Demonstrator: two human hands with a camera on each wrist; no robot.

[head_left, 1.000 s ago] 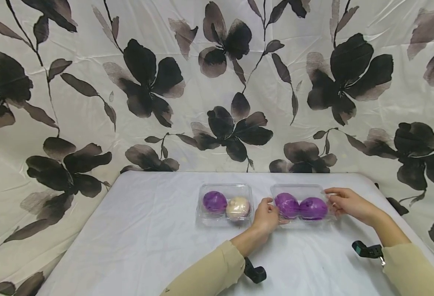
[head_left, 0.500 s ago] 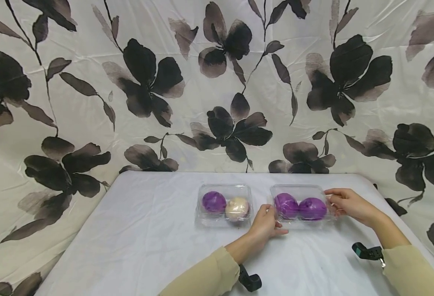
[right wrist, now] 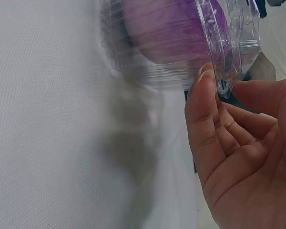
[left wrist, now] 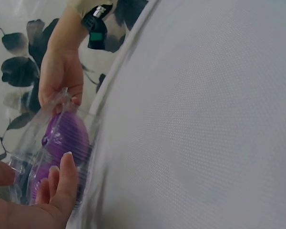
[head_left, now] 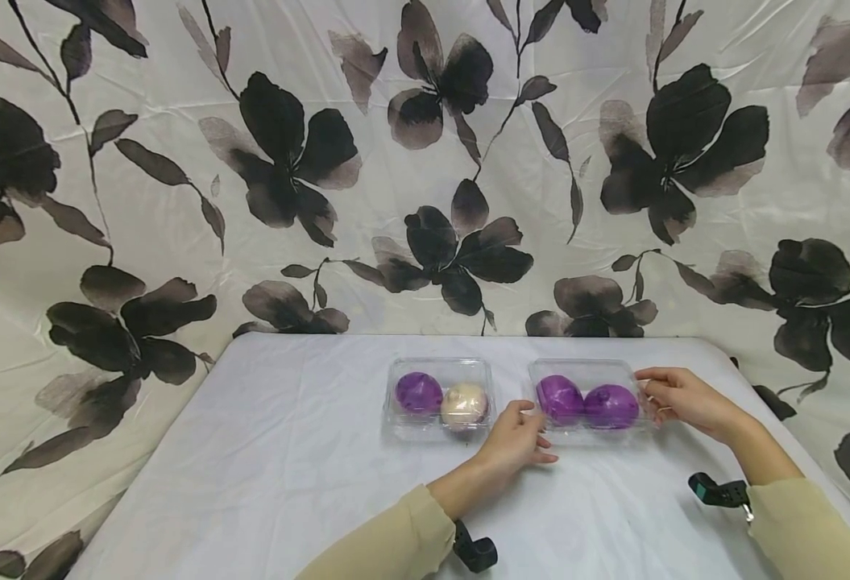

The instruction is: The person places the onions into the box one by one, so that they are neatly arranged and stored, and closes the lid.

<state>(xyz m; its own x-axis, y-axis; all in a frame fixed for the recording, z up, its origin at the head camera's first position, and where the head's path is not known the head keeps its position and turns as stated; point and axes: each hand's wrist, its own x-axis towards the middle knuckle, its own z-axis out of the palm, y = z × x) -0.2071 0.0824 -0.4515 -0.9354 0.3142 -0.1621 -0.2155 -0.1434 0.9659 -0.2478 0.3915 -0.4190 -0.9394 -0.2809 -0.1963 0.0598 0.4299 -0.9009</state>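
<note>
A clear plastic clamshell box with two purple round things inside sits at the back right of the table. My right hand pinches its right edge; in the right wrist view the thumb and fingertips meet at the clear rim. My left hand is by the box's front left corner, its fingers loosely spread and holding nothing. In the left wrist view these fingers partly cover the purple contents; whether they touch the box is hard to tell.
A second clear clamshell box, left of the left hand, contains a purple round thing and a pale cream one. Both stand on a white-covered table. Behind it hangs a flower-printed cloth.
My left hand has let go of the right-hand box, drawing back slightly toward the front left with its fingers spread. The right hand keeps its place on the box's edge.
</note>
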